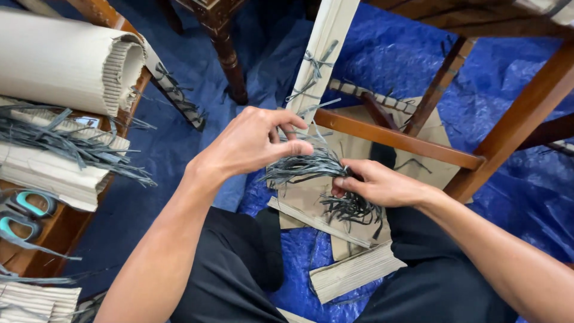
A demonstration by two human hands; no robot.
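Note:
My right hand point(379, 184) is closed around a bundle of dark grey raffia strips point(311, 167), whose loose ends fan out left and hang down below the fist. My left hand point(251, 140) hovers just above the fanned ends, fingers curled, thumb and fingertips touching single strips. Both hands sit in front of a wooden chair rail point(394, 139). A chair leg wrapped in corrugated cardboard point(320, 57) and tied with the same strips stands upright behind the left hand.
A corrugated cardboard roll point(66, 60) lies at the upper left above loose strips point(66, 143) on folded cardboard. Teal-handled scissors point(24, 212) rest on a wooden surface at left. Cardboard pieces point(350, 272) lie on the blue tarp point(514, 203) between my knees.

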